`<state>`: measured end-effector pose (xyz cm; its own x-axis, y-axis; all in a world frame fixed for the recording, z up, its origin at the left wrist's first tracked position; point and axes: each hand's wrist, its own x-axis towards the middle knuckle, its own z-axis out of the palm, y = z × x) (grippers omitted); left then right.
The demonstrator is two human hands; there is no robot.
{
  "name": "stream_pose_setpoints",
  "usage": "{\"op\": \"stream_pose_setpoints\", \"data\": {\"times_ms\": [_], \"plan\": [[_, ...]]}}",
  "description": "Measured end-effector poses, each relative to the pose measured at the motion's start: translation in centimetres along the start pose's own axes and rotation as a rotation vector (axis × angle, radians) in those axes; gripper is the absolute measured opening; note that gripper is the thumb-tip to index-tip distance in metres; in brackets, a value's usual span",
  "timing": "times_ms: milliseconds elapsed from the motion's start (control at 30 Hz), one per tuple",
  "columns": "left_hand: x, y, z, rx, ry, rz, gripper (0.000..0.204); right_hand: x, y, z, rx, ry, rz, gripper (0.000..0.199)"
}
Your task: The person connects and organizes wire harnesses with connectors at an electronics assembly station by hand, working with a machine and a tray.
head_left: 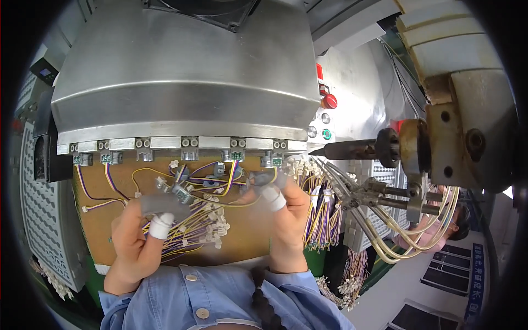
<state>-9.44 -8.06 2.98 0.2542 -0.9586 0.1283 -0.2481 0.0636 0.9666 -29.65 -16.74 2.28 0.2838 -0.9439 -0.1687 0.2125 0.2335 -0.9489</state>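
My left hand (pixel 137 236), with grey finger covers and a white thumb cover, pinches a small metal motor (pixel 182 193) with a green circuit board on its end. My right hand (pixel 289 223), also with finger covers, is closed on a thin yellow wire (pixel 242 205) just below the rightmost clamp (pixel 276 159) of the machine's front bar. Its fingertips are partly blurred. Between the hands, several loose motors and their wires lie on the brown board (pixel 104 234). A bundle of yellow and purple wires with white connectors (pixel 206 228) fans out nearer to me.
A metal machine hood (pixel 187 66) spans the back, above a row of clamps holding wired boards. A soldering iron (pixel 352 150) with thin tubes juts in from the right. More wire bundles (pixel 322 220) hang beside the board. Buttons (pixel 326 133) sit behind; a person (pixel 440 223) is farther right.
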Motion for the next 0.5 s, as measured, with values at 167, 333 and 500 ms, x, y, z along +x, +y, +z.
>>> {"op": "stream_pose_setpoints", "data": {"times_ms": [167, 333, 500], "plan": [[-0.8, -0.2, 0.0, -0.052, 0.068, -0.040, 0.018, -0.3, 0.2, 0.0, -0.021, 0.014, -0.024, 0.021], [-1.7, -0.5, -0.2, -0.191, 0.140, -0.058, 0.021, -0.6, 0.4, 0.3, -0.087, 0.097, -0.062, 0.021], [-1.9, -0.7, -0.8, -0.142, 0.122, -0.035, 0.021, -0.7, 0.3, 0.1, -0.029, 0.046, -0.116, 0.020]]}}
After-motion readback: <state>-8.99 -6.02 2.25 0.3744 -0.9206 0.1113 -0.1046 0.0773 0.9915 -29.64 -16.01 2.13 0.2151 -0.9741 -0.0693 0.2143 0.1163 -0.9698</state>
